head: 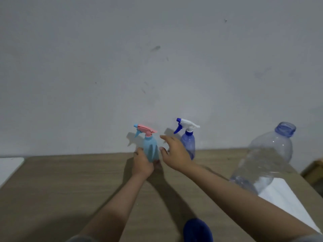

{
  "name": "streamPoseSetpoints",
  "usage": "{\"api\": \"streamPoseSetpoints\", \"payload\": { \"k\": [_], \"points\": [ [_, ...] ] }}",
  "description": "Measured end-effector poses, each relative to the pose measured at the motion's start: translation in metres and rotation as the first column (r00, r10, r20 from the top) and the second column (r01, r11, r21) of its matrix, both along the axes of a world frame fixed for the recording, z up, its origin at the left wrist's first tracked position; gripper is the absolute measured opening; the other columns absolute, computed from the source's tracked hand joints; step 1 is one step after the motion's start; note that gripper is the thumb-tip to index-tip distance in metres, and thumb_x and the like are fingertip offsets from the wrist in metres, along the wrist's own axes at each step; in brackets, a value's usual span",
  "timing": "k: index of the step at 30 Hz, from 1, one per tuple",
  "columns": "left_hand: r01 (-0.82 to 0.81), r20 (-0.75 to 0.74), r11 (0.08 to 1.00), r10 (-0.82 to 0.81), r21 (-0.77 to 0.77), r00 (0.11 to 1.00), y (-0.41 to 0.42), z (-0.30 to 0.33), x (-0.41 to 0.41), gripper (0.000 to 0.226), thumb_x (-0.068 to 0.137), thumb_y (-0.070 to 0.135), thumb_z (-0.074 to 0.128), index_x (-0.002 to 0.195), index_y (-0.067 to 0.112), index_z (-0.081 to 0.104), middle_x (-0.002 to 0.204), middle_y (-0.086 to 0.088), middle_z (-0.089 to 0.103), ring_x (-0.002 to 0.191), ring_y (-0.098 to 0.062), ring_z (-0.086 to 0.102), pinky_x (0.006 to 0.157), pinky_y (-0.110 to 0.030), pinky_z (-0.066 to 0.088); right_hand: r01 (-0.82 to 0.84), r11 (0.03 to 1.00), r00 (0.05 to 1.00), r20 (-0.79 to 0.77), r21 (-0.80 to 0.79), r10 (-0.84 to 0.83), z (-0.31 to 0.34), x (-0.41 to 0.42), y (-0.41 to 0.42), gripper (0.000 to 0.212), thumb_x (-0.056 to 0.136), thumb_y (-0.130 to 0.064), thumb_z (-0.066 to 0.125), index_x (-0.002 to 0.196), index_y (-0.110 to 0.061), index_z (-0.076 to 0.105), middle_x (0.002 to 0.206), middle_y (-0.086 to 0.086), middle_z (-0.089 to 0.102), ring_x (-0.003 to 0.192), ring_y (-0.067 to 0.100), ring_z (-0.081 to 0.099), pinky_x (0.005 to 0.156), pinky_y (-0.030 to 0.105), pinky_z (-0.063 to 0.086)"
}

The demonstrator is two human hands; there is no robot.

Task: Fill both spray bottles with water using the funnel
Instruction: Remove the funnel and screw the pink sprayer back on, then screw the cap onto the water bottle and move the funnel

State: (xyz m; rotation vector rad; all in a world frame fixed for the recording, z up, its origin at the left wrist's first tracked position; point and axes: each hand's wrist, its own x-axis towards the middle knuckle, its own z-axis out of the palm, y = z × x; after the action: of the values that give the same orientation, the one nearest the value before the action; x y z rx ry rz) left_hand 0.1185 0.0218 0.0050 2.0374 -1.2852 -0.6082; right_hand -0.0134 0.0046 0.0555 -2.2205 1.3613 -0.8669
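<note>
Light-blue spray bottle [151,149] stood gripped by the left hand [142,164]; the right hand [174,155], open and empty, reached toward its pink sprayer head [146,131], likely to unscrew it.

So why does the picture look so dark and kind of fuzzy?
Head view: dim light makes everything grainy; the right hand is motion-blurred; both spray bottles throw pale shadows on the wall; the big water bottle looks bent from the wide lens.

The wooden table [70,180] carries two spray bottles [151,151], a water bottle [265,161] and white paper [286,203].
</note>
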Motion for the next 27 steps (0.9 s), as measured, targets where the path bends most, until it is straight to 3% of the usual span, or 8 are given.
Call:
{"api": "streamPoseSetpoints", "payload": {
  "k": [3,8,12,15,19,21,24,27],
  "points": [
    [0.017,-0.038,0.997,-0.02,-0.075,0.999,0.026,0.008,-0.028,0.062,0.081,0.025,0.07,0.131,0.009,0.038,0.13,-0.015,0.051,0.114,-0.033,0.053,0.084,-0.03,0.041,0.021,0.999,0.998,0.064,-0.048,-0.018,-0.02,-0.044,0.039,0.029,0.085,-0.011,0.06,0.113,-0.008,0.064,0.109,0.007,0.066,0.104,0.02,0.06,0.092,0.03,0.047],
    [0.111,-0.204,0.972,-0.154,-0.208,0.967,0.071,0.013,-0.088,0.061,0.079,0.026,0.071,0.128,0.013,0.038,0.134,-0.008,0.048,0.12,-0.02,0.049,0.094,-0.026,0.039,0.021,1.0,1.0,-0.006,0.021,-0.021,-0.052,-0.134,0.124,0.016,0.084,-0.019,0.061,0.095,-0.014,0.07,0.091,-0.003,0.069,0.088,0.011,0.062,0.078,0.02,0.043],
    [0.223,-0.27,0.936,-0.297,-0.272,0.916,0.105,0.029,-0.148,0.073,0.077,0.031,0.074,0.135,0.02,0.031,0.138,0.005,0.039,0.127,-0.01,0.041,0.105,-0.028,0.036,0.229,0.971,0.973,-0.004,0.068,-0.229,-0.089,-0.211,0.16,0.009,0.078,-0.019,0.065,0.085,-0.016,0.069,0.083,-0.002,0.064,0.073,0.014,0.063,0.063,0.024,0.046],
    [0.237,-0.287,0.919,-0.331,-0.315,0.899,0.115,0.035,-0.192,0.084,0.072,0.035,0.079,0.138,0.022,0.029,0.144,0.003,0.037,0.13,-0.011,0.039,0.109,-0.031,0.036,0.409,0.908,0.908,-0.135,0.094,-0.395,-0.111,-0.263,0.165,0.024,0.073,-0.012,0.073,0.097,-0.011,0.068,0.094,0.009,0.061,0.077,0.03,0.064,0.06,0.035,0.05],
    [0.257,-0.245,0.912,-0.342,-0.321,0.907,0.113,0.04,-0.245,0.096,0.067,0.043,0.081,0.141,0.022,0.024,0.147,0.003,0.032,0.134,-0.01,0.034,0.11,-0.031,0.033,0.453,0.886,0.851,-0.344,0.097,-0.397,-0.13,-0.297,0.166,0.044,0.076,-0.025,0.07,0.117,-0.014,0.061,0.1,0.014,0.057,0.087,0.036,0.061,0.064,0.037,0.049],
    [0.23,-0.24,0.916,-0.317,-0.33,0.918,0.109,0.043,-0.268,0.099,0.066,0.044,0.081,0.143,0.02,0.022,0.149,0.002,0.029,0.136,-0.011,0.03,0.109,-0.028,0.031,0.415,0.905,0.854,-0.382,0.09,-0.354,-0.141,-0.302,0.165,0.044,0.073,-0.028,0.07,0.116,-0.018,0.062,0.095,0.012,0.058,0.082,0.035,0.06,0.061,0.037,0.049],
    [0.16,-0.225,0.927,-0.245,-0.339,0.943,0.101,0.046,-0.293,0.102,0.066,0.046,0.08,0.143,0.019,0.021,0.148,0.001,0.03,0.135,-0.014,0.031,0.104,-0.025,0.032,0.337,0.94,0.888,-0.349,0.048,-0.301,-0.143,-0.306,0.164,0.029,0.073,-0.022,0.071,0.102,-0.017,0.067,0.085,0.006,0.055,0.076,0.03,0.058,0.056,0.029,0.04],
    [0.071,-0.188,0.942,-0.139,-0.327,0.972,0.091,0.046,-0.31,0.099,0.064,0.05,0.08,0.14,0.016,0.027,0.142,-0.002,0.04,0.128,-0.019,0.04,0.099,-0.03,0.04,0.232,0.957,0.964,-0.176,0.175,-0.201,-0.132,-0.312,0.162,0.034,0.086,-0.022,0.062,0.12,-0.022,0.06,0.092,0.0,0.045,0.085,0.019,0.054,0.071,0.025,0.043]
  ]
}}
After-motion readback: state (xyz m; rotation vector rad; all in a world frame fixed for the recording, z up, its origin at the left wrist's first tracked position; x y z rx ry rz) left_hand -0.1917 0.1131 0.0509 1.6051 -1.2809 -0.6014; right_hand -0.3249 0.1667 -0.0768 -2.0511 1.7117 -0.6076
